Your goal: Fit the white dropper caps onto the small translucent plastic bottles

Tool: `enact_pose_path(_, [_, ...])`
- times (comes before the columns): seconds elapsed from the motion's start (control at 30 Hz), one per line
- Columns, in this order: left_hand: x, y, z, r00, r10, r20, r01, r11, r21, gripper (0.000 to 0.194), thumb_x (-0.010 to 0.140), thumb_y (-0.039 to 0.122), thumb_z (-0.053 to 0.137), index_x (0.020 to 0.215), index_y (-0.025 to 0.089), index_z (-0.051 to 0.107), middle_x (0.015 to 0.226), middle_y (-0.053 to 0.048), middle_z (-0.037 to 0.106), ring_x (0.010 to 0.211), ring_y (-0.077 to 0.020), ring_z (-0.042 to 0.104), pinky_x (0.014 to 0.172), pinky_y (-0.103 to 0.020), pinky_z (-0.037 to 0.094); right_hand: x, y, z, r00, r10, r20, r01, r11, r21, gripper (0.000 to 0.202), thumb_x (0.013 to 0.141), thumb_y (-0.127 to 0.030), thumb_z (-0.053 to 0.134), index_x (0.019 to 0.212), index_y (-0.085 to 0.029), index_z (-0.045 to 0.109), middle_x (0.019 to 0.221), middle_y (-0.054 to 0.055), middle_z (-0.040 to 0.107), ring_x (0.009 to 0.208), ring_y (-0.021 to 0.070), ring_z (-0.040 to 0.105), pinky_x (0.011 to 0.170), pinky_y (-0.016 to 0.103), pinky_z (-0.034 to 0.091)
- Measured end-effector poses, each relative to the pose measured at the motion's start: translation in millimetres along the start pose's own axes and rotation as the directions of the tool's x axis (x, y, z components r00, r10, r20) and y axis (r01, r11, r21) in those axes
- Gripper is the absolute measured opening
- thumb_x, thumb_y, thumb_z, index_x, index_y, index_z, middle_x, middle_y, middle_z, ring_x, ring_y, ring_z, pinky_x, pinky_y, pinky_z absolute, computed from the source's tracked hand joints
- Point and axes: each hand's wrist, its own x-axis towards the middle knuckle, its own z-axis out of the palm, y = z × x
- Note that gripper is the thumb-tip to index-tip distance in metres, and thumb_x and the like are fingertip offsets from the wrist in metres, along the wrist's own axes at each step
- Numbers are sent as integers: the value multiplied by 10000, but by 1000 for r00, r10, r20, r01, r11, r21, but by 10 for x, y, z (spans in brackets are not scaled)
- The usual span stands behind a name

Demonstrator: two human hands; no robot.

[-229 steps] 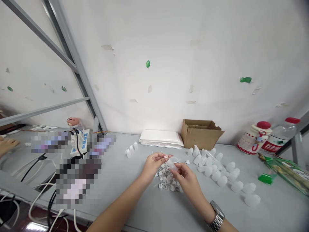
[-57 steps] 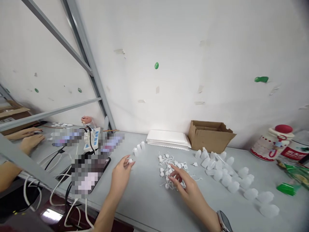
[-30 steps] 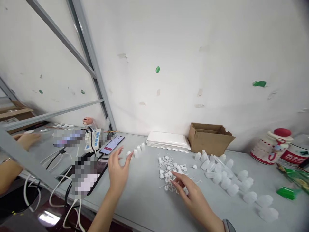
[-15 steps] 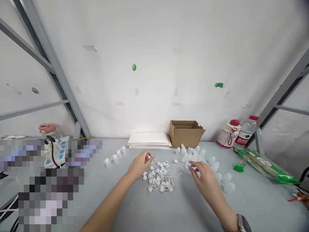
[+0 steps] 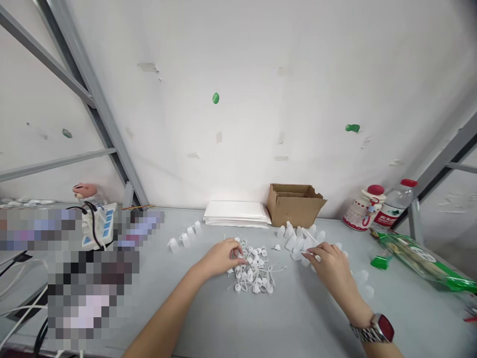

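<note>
While the left hand curls over the pile of corded white caps mid-tabletop, the right hand bends its fingertips to the translucent bottles; from where I stand, I cannot tell whether either is clamped on anything. Four capped bottles stand in a slanting row at left, and one loose cap lies apart. Overlaps and the right hand spoil any sure count of the rest. One drink bottle wears a red label, its white characters too small to read.
</note>
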Motion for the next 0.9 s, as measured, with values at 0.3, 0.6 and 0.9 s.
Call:
enact_pose_path(0.3, [71, 24, 283, 988, -23, -155, 35, 997, 75, 341, 687, 519, 587, 835, 212, 597, 834, -29, 539, 867, -204, 486, 736, -292, 385, 406, -551, -5, 980, -158, 123, 72, 852, 518, 239, 840, -371, 480, 776, -197, 630, 814, 66, 593, 706, 193, 568, 663, 319, 447])
enact_pose_path(0.6, [154, -75, 376, 980, -60, -192, 57, 998, -21, 116, 658, 322, 678, 727, 229, 667, 844, -38, 523, 900, -203, 492, 824, -312, 379, 341, -889, 368, 963, -11, 268, -164, 767, 621, 236, 817, -378, 469, 819, -173, 586, 790, 52, 637, 606, 166, 573, 597, 297, 461])
enact_pose_path(0.9, [134, -76, 342, 955, -75, -286, 52, 995, -86, 56, 672, 166, 631, 706, 191, 594, 823, -29, 548, 882, -197, 487, 825, -324, 359, 237, -934, 403, 959, -16, 283, -179, 740, 648, 240, 787, -377, 507, 846, -166, 605, 780, 53, 625, 607, 169, 546, 605, 299, 447])
